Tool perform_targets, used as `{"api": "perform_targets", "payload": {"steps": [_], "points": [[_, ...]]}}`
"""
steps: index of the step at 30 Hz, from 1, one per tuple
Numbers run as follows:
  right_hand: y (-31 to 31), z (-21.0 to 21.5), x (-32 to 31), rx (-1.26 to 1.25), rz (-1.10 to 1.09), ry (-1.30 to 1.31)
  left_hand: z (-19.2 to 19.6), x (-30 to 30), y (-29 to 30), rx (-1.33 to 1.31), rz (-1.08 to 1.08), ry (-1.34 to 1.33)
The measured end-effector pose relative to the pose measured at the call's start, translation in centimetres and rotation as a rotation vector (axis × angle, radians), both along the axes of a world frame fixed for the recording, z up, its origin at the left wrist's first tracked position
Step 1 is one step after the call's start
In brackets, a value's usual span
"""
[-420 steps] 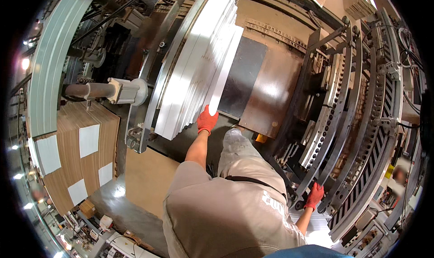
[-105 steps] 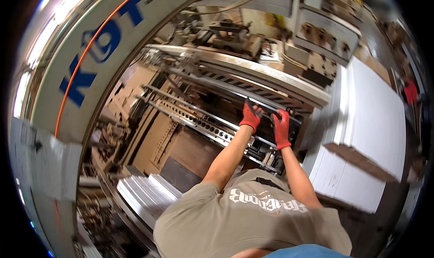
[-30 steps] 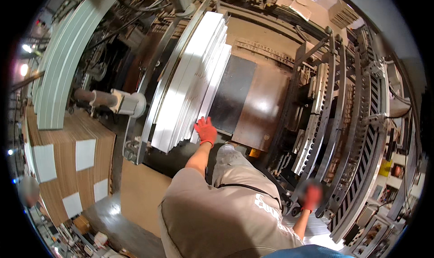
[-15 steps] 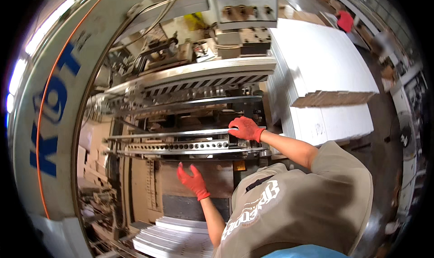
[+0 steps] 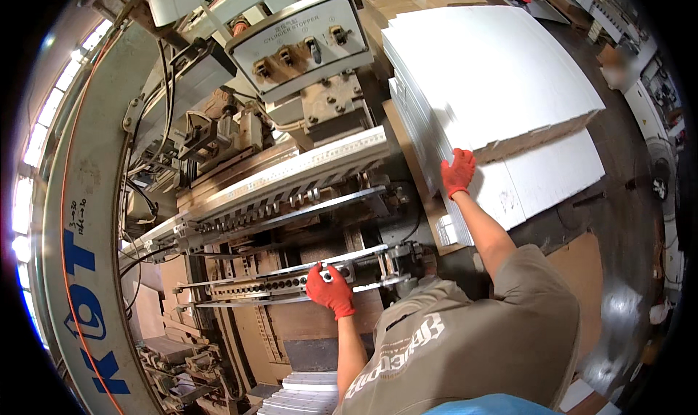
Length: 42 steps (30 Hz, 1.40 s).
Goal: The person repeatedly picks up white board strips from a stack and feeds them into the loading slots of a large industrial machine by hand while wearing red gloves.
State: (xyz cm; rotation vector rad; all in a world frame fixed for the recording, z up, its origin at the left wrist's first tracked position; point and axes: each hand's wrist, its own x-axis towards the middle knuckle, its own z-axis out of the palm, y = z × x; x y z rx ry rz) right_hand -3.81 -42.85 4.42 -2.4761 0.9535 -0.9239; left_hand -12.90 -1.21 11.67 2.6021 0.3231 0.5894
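Observation:
Both my hands wear red gloves. My left hand (image 5: 331,293) is over the near end of a metal bar with a row of round holes (image 5: 276,284), its fingers parted and nothing seen in them. Whether it touches the bar I cannot tell. My right hand (image 5: 458,173), holding nothing I can see, is at the near left corner of the tall stack of white sheets (image 5: 502,73), fingers apart. A lower stack of white sheets (image 5: 542,175) lies just to its right; contact with either is unclear.
A grey control box with several knobs (image 5: 302,44) stands above the machine. The machine's pale beam (image 5: 283,175) and metal rails (image 5: 342,204) cross the middle. More white sheets (image 5: 302,393) lie below my left hand. A large grey machine frame (image 5: 87,218) rises at left.
My right hand has left the metal rail and moved right to the white stack. My left hand has moved up to the perforated bar. The view has turned.

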Motion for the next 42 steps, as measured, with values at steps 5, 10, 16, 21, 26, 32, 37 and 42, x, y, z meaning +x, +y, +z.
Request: {"api": "perform_targets", "payload": {"steps": [5, 10, 16, 21, 26, 32, 37, 42], "points": [[-1.1, -2.9, 2.9, -0.053, -0.172, -0.022, 0.5, 0.4, -0.7, 0.009, -0.015, -0.022], [-0.6, -4.6, 5.0, -0.085, -0.369, -0.082, 0.6, 0.7, -1.0, 0.027, -0.014, -0.064], [-0.4, -4.9, 5.3, -0.004, -0.476, -0.144, 0.4, 0.8, -0.9, 0.069, -0.029, -0.095], [-1.3, -4.9, 3.7, -0.029, -0.348, -0.062, 0.5, 0.7, -1.0, 0.017, -0.060, -0.092], [-1.3, -4.7, -0.8, 0.032, -0.163, -0.081, 0.4, 0.4, -0.8, 0.059, -0.048, -0.063], [0.3, -2.9, -16.5, 0.044, -0.128, 0.364, 0.5, 0.5, -0.5, 0.063, -0.041, -0.104], [-2.2, -2.3, -16.4, 0.228, -0.236, 0.591, 1.9, -0.1, -0.9, 0.002, -0.095, -0.065], [0.5, 0.5, -13.6, 0.566, -0.007, 0.369, 5.3, -1.3, -0.6, 0.310, 0.009, 0.011]]}}
